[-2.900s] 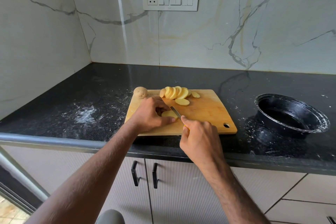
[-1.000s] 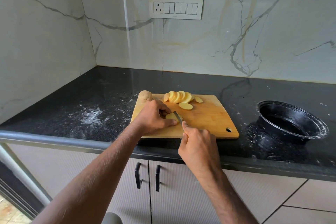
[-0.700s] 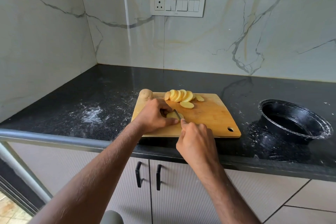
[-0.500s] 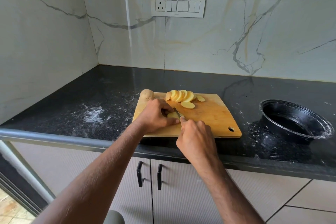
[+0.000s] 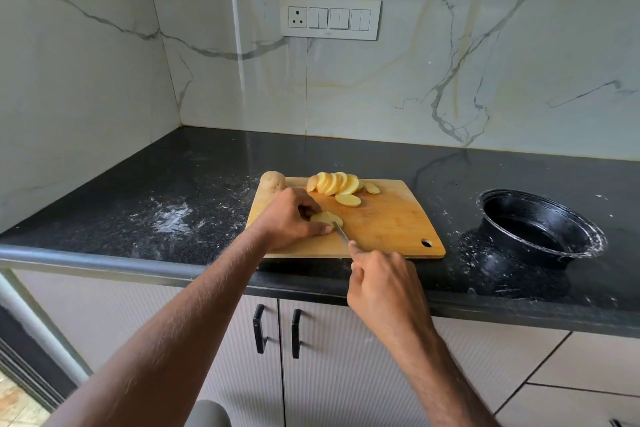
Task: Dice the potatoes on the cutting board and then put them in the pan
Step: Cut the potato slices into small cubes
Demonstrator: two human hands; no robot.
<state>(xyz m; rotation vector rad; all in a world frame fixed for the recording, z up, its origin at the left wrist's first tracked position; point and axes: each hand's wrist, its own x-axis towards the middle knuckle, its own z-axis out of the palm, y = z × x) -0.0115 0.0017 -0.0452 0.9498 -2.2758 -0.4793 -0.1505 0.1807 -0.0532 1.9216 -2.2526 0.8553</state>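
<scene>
A wooden cutting board (image 5: pixel 388 222) lies on the black counter. My left hand (image 5: pixel 289 218) pinches a peeled potato piece (image 5: pixel 325 217) flat on the board. My right hand (image 5: pixel 379 282) grips a knife (image 5: pixel 341 232) whose blade tip touches that piece at its right side. Several potato slices (image 5: pixel 334 183) are fanned at the board's far edge, and one slice (image 5: pixel 348 200) lies apart in front of them. A whole unpeeled potato (image 5: pixel 273 180) sits at the board's far left corner. The black pan (image 5: pixel 540 229) stands to the right, tilted towards me.
White powder streaks mark the black counter (image 5: pixel 173 215) left of the board and around the pan. Marble walls close the back and left. A switch panel (image 5: pixel 330 18) is on the back wall. Cabinet doors with black handles (image 5: pixel 277 328) are below the counter edge.
My right hand has drawn back towards the counter edge, pulling the knife with it, so more blade shows. My left hand stays on the potato piece.
</scene>
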